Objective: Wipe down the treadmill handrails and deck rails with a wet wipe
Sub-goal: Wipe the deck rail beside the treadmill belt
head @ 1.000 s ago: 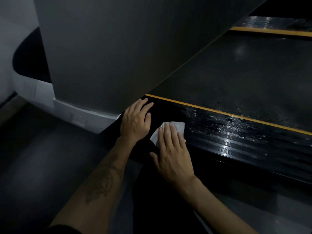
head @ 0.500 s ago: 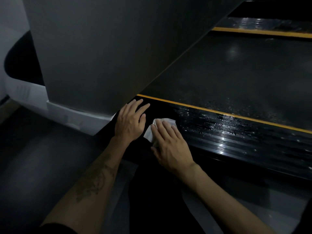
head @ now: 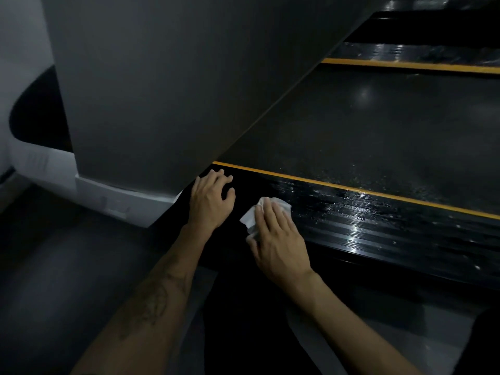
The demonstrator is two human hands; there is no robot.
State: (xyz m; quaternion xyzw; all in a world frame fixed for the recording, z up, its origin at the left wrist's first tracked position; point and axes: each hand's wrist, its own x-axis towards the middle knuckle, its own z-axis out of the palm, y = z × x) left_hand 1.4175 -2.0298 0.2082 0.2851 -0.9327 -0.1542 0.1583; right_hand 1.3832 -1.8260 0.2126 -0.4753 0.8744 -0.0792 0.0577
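Head view: wet wipe [head: 270, 212], white and crumpled, lies on the near deck rail [head: 351, 212], a black ribbed strip shining wet to the right of the wipe. Right hand [head: 278, 244] presses the wipe flat, fingers straight and close together. Left hand [head: 211, 198] rests on the rail just left of the wipe, fingers loosely spread. Beyond the wipe run a yellow stripe [head: 351, 189] and the dark belt [head: 378, 125]; a grey panel [head: 162, 90] rises above it.
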